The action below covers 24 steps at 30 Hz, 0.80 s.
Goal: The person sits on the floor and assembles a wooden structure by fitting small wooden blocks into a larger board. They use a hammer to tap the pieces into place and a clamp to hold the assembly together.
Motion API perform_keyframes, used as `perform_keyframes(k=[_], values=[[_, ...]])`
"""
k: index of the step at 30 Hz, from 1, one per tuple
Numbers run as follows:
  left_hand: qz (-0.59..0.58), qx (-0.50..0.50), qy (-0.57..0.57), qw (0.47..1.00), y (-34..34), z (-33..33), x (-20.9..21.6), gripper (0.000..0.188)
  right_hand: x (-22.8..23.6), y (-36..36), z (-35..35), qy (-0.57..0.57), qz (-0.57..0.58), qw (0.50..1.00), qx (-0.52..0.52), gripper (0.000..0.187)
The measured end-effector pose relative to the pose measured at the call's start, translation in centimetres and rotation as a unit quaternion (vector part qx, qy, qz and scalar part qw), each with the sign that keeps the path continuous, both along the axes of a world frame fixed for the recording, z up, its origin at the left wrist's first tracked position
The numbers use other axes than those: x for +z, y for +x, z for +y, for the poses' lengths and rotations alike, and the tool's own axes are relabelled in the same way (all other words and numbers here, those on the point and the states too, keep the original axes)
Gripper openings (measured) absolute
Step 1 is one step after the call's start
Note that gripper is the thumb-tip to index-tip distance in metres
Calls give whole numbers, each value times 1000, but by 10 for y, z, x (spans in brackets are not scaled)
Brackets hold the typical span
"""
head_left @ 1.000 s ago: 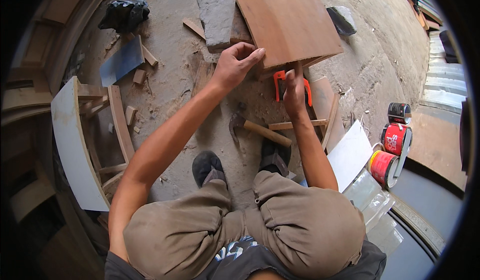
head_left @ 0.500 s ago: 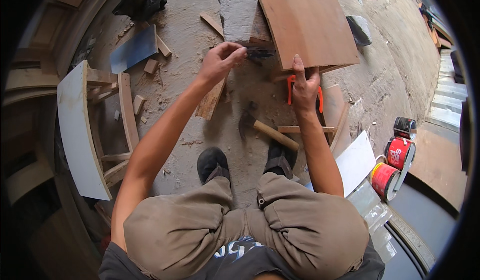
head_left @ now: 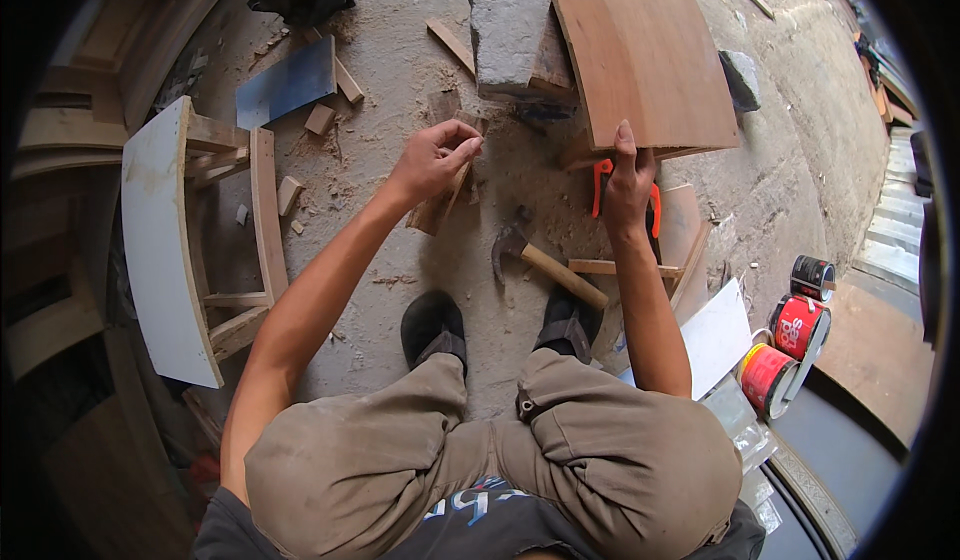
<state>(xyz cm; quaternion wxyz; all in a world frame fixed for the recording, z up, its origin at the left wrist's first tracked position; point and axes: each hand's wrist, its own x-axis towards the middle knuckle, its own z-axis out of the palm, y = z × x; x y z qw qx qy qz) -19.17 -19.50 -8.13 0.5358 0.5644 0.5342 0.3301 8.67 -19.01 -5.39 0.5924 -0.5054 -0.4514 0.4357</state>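
- Hammer (head_left: 560, 274): on the floor, nearer than the wooden box (head_left: 650, 60) and left of it.
- Orange-and-black tool (head_left: 656, 212) (partly hidden): near the box's front edge.
- Right grip (head_left: 630, 192): pinching that edge, thumb on top.
- Left grip (head_left: 432, 163): left of the box, fingertips pressed together; contents, cannot tell.
- Grey block (head_left: 510, 32): left of the box.

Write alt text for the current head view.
A person's right hand grips the near edge of a brown wooden panel, while the left hand hovers apart, to its left. A hammer lies by the right shoe; wood scraps lie to the left.
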Motion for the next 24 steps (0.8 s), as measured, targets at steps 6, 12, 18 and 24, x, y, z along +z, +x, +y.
perform_keyframes(k=[6,12,18,24], values=[[30,28,8,999,-4,6,-3,19,-3,2,0,8,-22,1000,6,53],[6,7,19,1000,4,10,9,19,-10,11,3,3,22,1000,3,56],[26,-17,24,999,13,11,21,22,0,3,0,23,-38,999,-1,58],[22,-46,142,989,66,9,55,40,-1,3,-3,5,5,1000,15,62]])
